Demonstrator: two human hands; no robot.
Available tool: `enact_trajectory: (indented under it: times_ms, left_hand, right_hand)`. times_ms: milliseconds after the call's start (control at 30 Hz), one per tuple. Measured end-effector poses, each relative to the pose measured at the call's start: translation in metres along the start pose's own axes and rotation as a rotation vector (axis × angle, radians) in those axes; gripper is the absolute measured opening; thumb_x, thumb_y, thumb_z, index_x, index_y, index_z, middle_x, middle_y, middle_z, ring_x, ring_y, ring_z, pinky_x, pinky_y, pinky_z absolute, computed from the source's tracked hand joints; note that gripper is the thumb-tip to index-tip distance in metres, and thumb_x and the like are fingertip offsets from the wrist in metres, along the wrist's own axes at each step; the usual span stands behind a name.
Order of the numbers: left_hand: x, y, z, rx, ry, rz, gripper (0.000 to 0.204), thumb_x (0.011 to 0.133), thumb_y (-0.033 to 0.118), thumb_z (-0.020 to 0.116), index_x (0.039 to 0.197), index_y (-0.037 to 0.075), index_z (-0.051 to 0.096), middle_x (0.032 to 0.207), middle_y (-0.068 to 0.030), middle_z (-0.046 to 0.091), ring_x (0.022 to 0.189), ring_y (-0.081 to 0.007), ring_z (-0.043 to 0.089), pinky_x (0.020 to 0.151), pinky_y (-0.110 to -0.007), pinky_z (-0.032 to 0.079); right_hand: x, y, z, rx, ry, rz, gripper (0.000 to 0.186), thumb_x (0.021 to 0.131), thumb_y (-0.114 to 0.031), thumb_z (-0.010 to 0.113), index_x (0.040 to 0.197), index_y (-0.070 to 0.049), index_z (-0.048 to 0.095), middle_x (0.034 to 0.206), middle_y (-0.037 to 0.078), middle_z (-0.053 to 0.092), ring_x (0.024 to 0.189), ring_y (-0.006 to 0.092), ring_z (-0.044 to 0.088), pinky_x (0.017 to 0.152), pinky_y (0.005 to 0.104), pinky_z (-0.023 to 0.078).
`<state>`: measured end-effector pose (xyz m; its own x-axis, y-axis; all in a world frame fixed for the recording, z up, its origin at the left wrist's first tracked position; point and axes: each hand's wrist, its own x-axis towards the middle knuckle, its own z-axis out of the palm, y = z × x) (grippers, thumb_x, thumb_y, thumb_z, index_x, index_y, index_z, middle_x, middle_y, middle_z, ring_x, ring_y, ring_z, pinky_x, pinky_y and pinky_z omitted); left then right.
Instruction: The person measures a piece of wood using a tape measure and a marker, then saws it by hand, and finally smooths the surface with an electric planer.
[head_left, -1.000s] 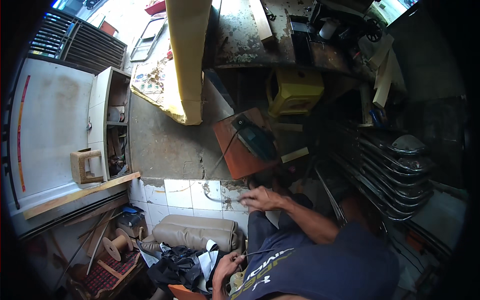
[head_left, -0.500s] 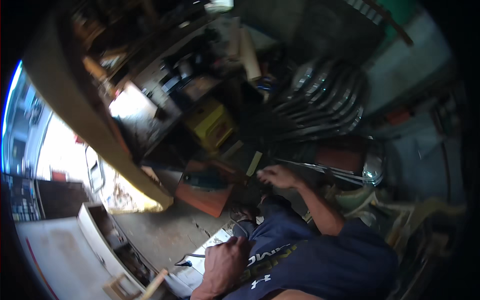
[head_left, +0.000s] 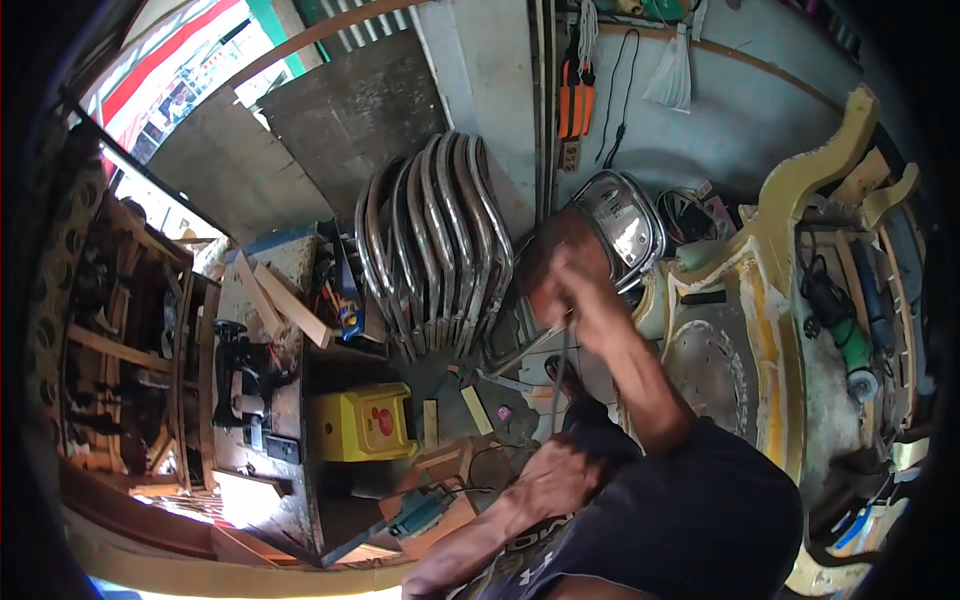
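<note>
My right hand [head_left: 590, 305], a little blurred, is raised in front of the chrome-framed chair with a brown panel [head_left: 538, 285]. Its fingers are closed round a dark cord [head_left: 558, 385], which hangs down between my hands. Close to my dark shirt, my left hand [head_left: 560, 478] is curled with the fingers bent inward; whatever it may hold is hidden. To the left of that forearm, a teal power tool [head_left: 420, 512] lies on a reddish-brown board [head_left: 455, 525]. A thin black cable [head_left: 480, 488] runs beside the left wrist.
Bent chrome tubes [head_left: 430, 230] lean together ahead. A yellow plastic stool [head_left: 365, 422] lies by a workbench [head_left: 300, 350] bearing wood pieces [head_left: 292, 305]. On the right stand a cream carved frame [head_left: 775, 330] and a green grinder [head_left: 855, 355]. Wood strips [head_left: 477, 410] lie on the floor.
My view has swung to the right, bringing the carved frame and wall into sight. My right hand is now raised toward the chair, with the cord hanging from it. My left hand remains near my body.
</note>
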<state>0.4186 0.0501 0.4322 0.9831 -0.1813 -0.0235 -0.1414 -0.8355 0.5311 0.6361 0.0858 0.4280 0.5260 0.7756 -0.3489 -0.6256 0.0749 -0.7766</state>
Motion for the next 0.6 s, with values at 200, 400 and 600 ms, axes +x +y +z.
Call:
enact_trajectory:
  times_ms: [200, 400, 600]
  left_hand:
    - [0.105, -0.100, 0.049, -0.141, 0.052, -0.143, 0.022, 0.090, 0.030, 0.059, 0.085, 0.014, 0.073, 0.066, -0.0133, 0.066, 0.070, -0.0313, 0.065, 0.082, -0.043, 0.047]
    - [0.175, -0.196, 0.055, -0.166, 0.043, -0.240, 0.023, 0.091, 0.030, 0.065, 0.089, 0.009, 0.072, 0.080, -0.0141, 0.072, 0.083, -0.0281, 0.069, 0.091, -0.039, 0.048]
    - [0.181, -0.236, 0.089, -0.190, 0.165, -0.393, 0.033, 0.089, 0.023, 0.067, 0.119, 0.008, 0.066, 0.128, -0.0175, 0.060, 0.121, -0.0362, 0.056, 0.103, -0.048, 0.044]
  right_hand:
    - [0.215, -0.051, -0.169, -0.074, 0.550, -0.026, 0.018, 0.100, -0.029, 0.058, 0.096, -0.012, 0.053, 0.075, -0.002, 0.049, 0.049, 0.0084, 0.037, 0.041, 0.0265, 0.030]
    - [0.377, -0.054, -0.255, -0.207, 0.518, 0.017, 0.025, 0.101, -0.037, 0.060, 0.095, -0.014, 0.054, 0.068, -0.004, 0.045, 0.048, 0.0069, 0.035, 0.042, 0.0268, 0.032]
    - [0.496, -0.024, -0.271, -0.307, 0.446, -0.011, 0.021, 0.102, -0.035, 0.056, 0.100, -0.014, 0.061, 0.068, -0.003, 0.049, 0.048, 0.0073, 0.037, 0.040, 0.0255, 0.030]
